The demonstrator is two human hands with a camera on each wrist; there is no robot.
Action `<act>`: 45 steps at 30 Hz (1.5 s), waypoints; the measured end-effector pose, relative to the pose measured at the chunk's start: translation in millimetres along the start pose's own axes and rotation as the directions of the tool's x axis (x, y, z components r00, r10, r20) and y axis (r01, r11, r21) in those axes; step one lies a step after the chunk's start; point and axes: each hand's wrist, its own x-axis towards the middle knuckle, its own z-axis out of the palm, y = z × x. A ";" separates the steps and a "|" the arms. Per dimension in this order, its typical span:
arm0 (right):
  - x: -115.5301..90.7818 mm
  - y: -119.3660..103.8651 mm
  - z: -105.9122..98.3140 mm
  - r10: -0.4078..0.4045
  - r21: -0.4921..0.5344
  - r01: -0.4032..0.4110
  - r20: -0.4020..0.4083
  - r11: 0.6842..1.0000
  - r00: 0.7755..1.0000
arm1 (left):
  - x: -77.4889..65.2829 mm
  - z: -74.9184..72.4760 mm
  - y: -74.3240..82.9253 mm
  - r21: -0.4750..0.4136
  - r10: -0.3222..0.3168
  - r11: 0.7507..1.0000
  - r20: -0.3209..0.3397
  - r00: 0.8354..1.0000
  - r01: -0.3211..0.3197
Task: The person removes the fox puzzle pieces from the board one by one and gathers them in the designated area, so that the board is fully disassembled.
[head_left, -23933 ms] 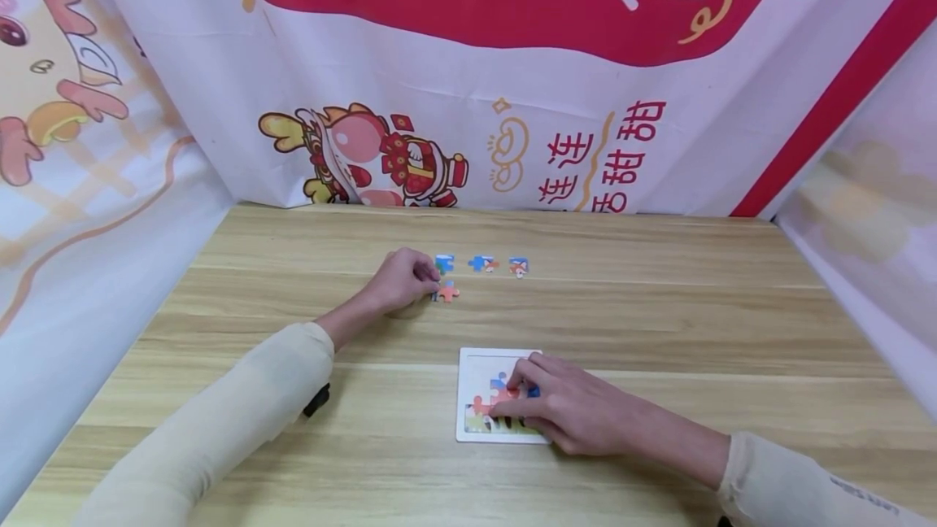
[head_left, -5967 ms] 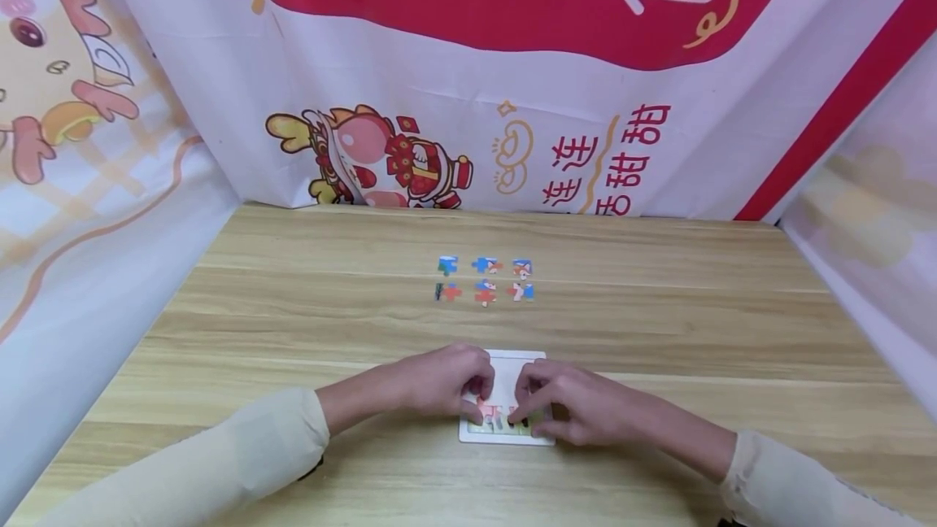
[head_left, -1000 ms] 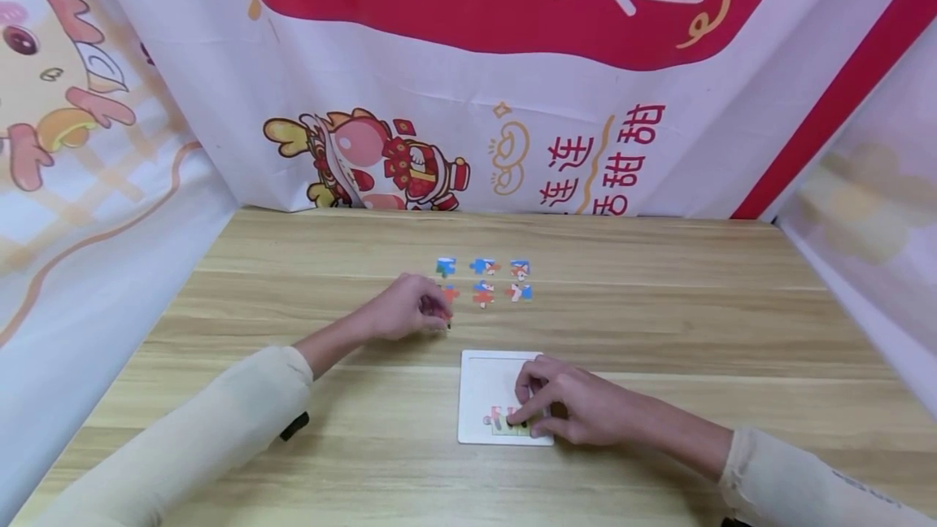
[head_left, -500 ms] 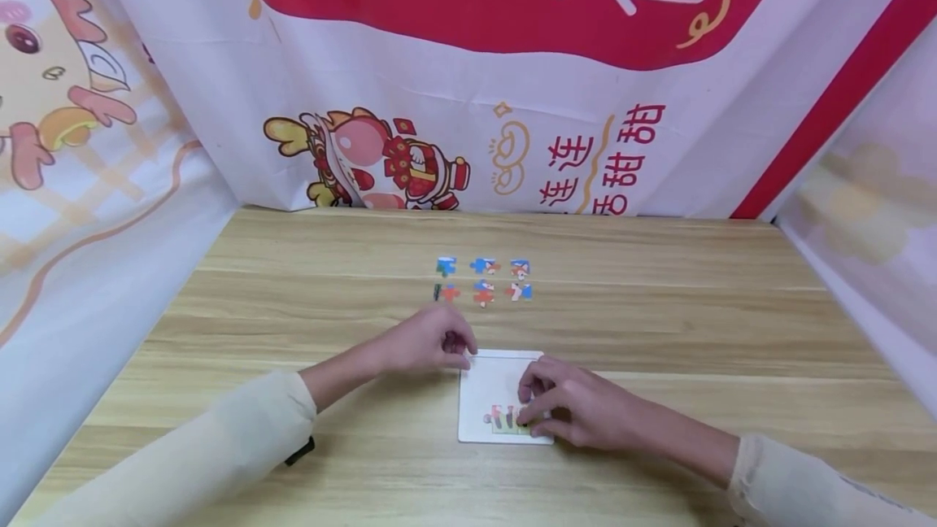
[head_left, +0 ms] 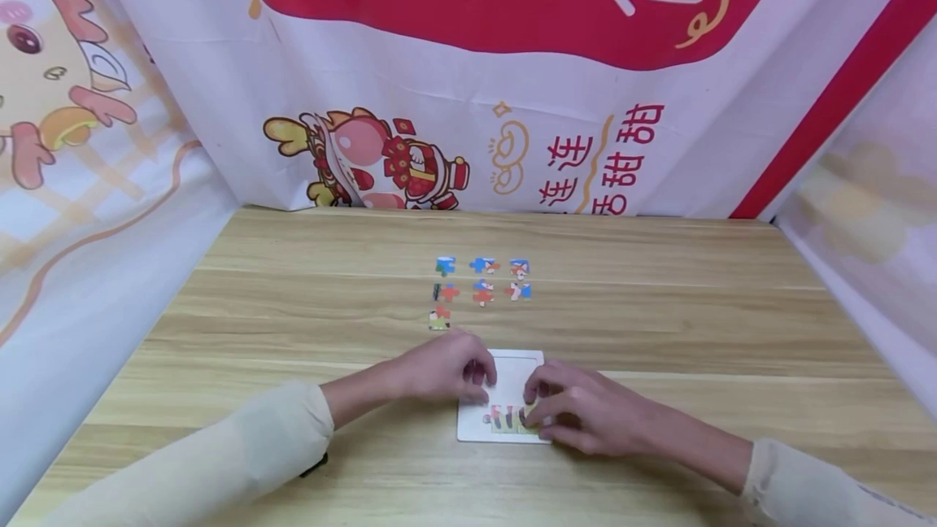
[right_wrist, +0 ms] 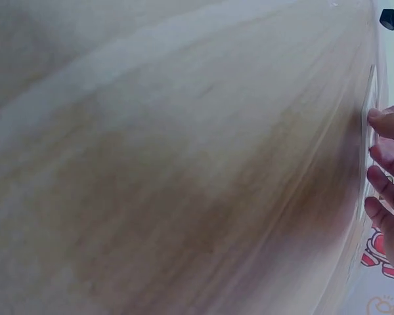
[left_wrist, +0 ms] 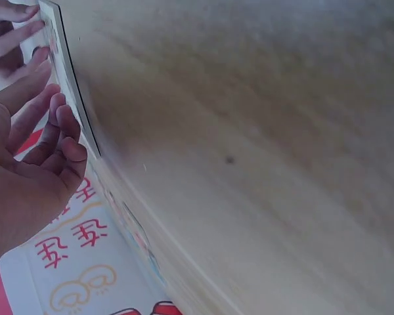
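A white puzzle tray lies on the table, with a few joined jigsaw pieces of green, dark and pink along its lower right part. My left hand hovers over the tray's left side, thumb and fingers apart and nothing between them. On the right edge rests my right hand, its fingertips touching the rightmost pieces and partly hiding them; in the right wrist view its fingers are spread along the tray's edge. Beyond the tray, a green-and-orange jigsaw piece lies alone in the nearest row.
Two rows of loose jigsaw pieces lie farther back, among them a blue piece and an orange one. Behind the wooden table hangs a printed white and red cloth. Cloth also hangs at both sides.
Over the longer span, several pieces have left the tray for the rows. Lately my left hand set down the green-and-orange piece and came back to the tray. The right hand shifted slightly right.
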 end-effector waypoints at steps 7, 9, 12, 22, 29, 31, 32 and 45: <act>-0.2 -0.1 1.0 0.086 0.039 -0.086 -0.010 0.996 0.996 | 5.0 4.2 9.6 0.057 -0.023 0.998 0.034 0.999 0.021; -0.5 0.0 1.9 0.097 0.065 -0.096 -0.017 0.993 0.995 | 6.6 4.9 12.3 0.073 -0.026 0.997 0.043 0.999 0.023; -0.6 -0.1 3.1 0.100 0.088 -0.097 -0.029 0.991 0.995 | 8.4 6.2 14.6 0.086 -0.037 0.996 0.062 0.997 0.031; 0.6 -1.3 4.4 0.162 0.137 -0.160 -0.009 0.978 0.987 | 4.7 7.2 18.6 0.092 -0.065 0.994 0.080 0.995 0.058; 2.8 -1.3 4.9 0.169 0.156 -0.165 -0.009 0.974 0.986 | 6.1 10.0 17.9 0.113 -0.086 0.991 0.069 0.994 0.078; 3.3 -1.8 4.3 0.172 0.158 -0.168 -0.007 0.973 0.985 | 6.2 10.4 18.5 0.120 -0.100 0.989 0.066 0.993 0.092; 3.5 -2.1 4.0 0.172 0.158 -0.169 -0.006 0.973 0.985 | 6.3 10.5 18.8 0.122 -0.107 0.988 0.064 0.992 0.099; 4.6 -4.3 1.9 0.228 0.182 -0.229 0.030 0.956 0.973 | 5.3 11.1 20.0 0.071 -0.136 0.989 0.069 0.988 0.131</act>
